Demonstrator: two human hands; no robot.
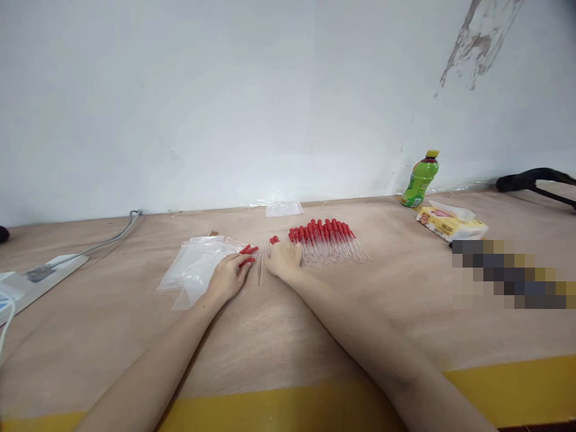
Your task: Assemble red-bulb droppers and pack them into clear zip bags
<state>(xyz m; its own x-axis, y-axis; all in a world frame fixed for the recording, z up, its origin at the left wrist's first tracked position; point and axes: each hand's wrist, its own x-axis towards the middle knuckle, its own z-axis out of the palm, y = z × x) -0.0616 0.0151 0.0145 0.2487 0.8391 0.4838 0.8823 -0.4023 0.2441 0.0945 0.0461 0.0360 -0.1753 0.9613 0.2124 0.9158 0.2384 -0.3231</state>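
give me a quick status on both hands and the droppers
Left hand on red-capped clear glass droppers beside clear plastic bags. Right hand gathering more; grips unclear. Dropper row right, nothing blocking.

Plywood table with droppers, bags

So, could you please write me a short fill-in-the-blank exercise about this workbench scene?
1. The droppers laid in a row have bulbs coloured ____.
2. The left hand rests on a pile of clear plastic ____.
3. The green bottle by the wall has a ____ cap.
4. The row of droppers lies on the ____ side of the right hand.

Missing words: red; bags; yellow; right
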